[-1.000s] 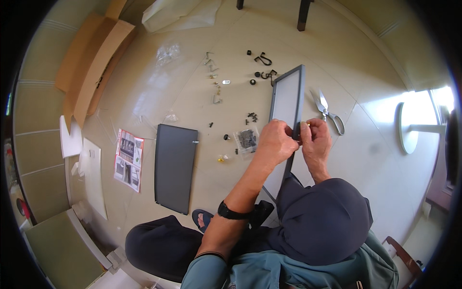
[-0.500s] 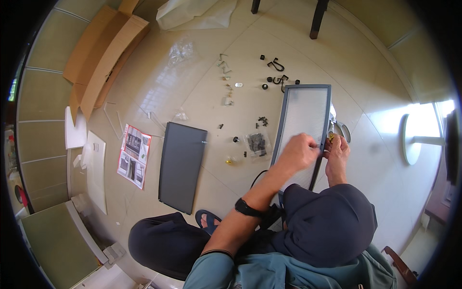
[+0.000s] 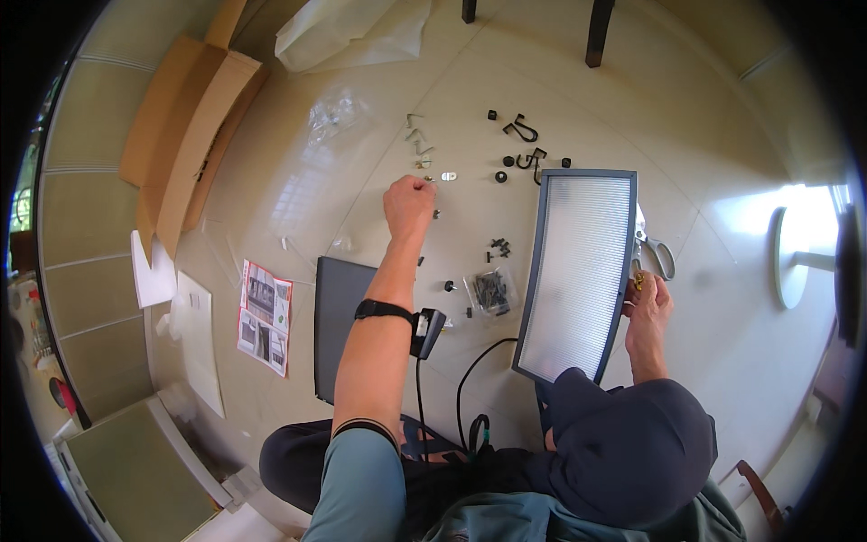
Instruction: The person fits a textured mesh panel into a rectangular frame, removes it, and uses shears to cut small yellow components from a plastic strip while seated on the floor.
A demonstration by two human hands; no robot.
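My left hand [image 3: 411, 210] is stretched far forward over the floor, its fingers bunched beside a few small metal fittings [image 3: 424, 163]. Whatever its fingertips pinch is hidden. My right hand [image 3: 649, 318] is closed around a small gold-coloured metal piece [image 3: 638, 282], just past the right edge of a dark-framed panel [image 3: 582, 271] with a ribbed translucent face. Beside that hand lies a pair of scissors [image 3: 664, 258], partly behind the panel. Near my left hand is a small silver plate [image 3: 449, 177].
A dark grey panel [image 3: 339, 316] lies under my left forearm, beside an instruction leaflet [image 3: 265, 316]. Black hooks [image 3: 521, 129], black knobs [image 3: 501, 177] and a clear bag of black parts [image 3: 490, 291] are scattered ahead. An open cardboard box [image 3: 194, 135] stands far left; a black cable [image 3: 465, 388] runs near my legs.
My left hand has left the framed panel's right edge and swung left and forward to the small metal fittings. My right hand still holds the gold-coloured piece by the panel.
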